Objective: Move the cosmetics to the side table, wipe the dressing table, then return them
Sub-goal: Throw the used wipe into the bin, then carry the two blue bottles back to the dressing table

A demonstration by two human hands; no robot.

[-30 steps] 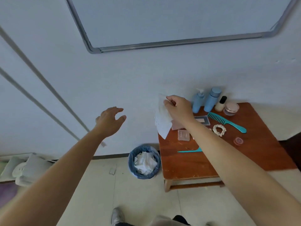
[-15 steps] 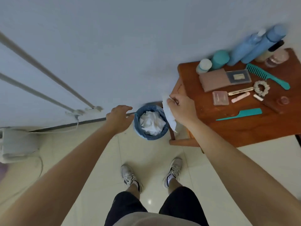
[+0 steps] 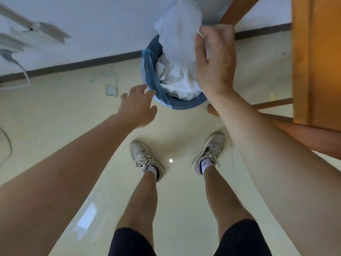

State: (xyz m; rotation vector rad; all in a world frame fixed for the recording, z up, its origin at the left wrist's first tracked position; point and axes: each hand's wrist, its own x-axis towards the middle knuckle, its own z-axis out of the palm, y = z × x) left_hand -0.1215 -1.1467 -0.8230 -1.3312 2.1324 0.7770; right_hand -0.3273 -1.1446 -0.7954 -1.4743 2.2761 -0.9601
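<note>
Grip: right hand (image 3: 215, 60) pinches crumpled white tissue (image 3: 178, 28) over round blue bin (image 3: 151, 74) | left hand (image 3: 138, 106) wide, empty

Small dark mark resembling an M, on the right foot's white sock (image 3: 205, 165)

We stand in a plain room of a home: glossy cream floor tiles (image 3: 55, 117), a white wall (image 3: 101, 24) with dark skirting (image 3: 83, 63) far off, a wooden table (image 3: 323, 61) right, a lined wastebasket (image 3: 150, 71) beside it.
</note>
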